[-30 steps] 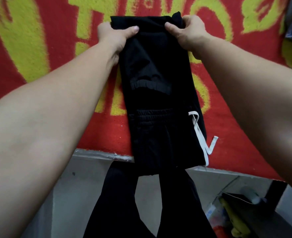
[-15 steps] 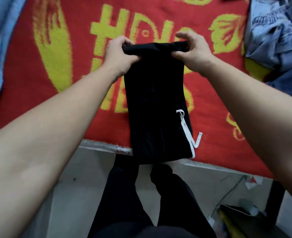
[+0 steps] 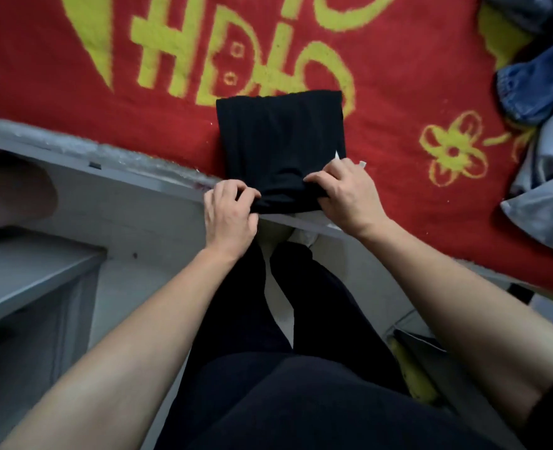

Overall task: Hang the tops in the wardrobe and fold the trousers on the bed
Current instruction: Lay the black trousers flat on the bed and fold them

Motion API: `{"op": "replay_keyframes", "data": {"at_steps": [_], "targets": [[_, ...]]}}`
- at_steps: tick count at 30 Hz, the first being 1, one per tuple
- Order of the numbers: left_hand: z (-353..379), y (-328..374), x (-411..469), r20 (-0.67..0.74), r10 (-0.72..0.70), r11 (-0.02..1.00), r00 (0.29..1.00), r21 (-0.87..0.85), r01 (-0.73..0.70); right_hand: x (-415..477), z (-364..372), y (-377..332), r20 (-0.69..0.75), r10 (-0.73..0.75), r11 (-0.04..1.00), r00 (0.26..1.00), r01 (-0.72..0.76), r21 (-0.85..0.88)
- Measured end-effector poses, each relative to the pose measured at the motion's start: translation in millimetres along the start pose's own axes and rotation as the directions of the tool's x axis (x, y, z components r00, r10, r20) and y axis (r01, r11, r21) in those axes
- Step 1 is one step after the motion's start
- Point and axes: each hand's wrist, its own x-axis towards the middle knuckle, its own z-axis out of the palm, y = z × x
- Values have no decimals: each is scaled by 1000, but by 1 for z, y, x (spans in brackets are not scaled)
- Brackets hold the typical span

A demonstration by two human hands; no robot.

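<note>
Black trousers [image 3: 280, 147] lie folded on the red blanket [image 3: 398, 92] at the bed's edge, left hand [image 3: 228, 214] and right hand [image 3: 350, 198] both pinching the near fold.

Black folded trousers [image 3: 280, 147] at centre frame, red blanket [image 3: 73, 92] with yellow-green lettering and flower outlines, blue denim garment [image 3: 538, 82] at upper right, grey bed frame [image 3: 73, 157]

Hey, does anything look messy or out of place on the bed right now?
A white drawstring pokes out of the folded black trousers beside the right hand, and jeans lie crumpled, unfolded, at the right edge of the blanket.
</note>
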Motion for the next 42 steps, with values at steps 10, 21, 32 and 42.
{"op": "replay_keyframes", "data": {"at_steps": [10,21,32,42], "targets": [[55,-14,1,440,-107,989,891,-40,139,-40,67,3,429,310,906,849,-400,137],[61,-8,59,514,-575,524,637,-366,769,-11,59,14,569,674,189,470,-855,483],[52,3,38,153,-486,674,861,-561,480,-3,73,-14,229,651,474,724,-623,622],[26,19,78,-317,-264,898,911,-425,113,37,50,4,-299,577,758,760,-362,543]]}}
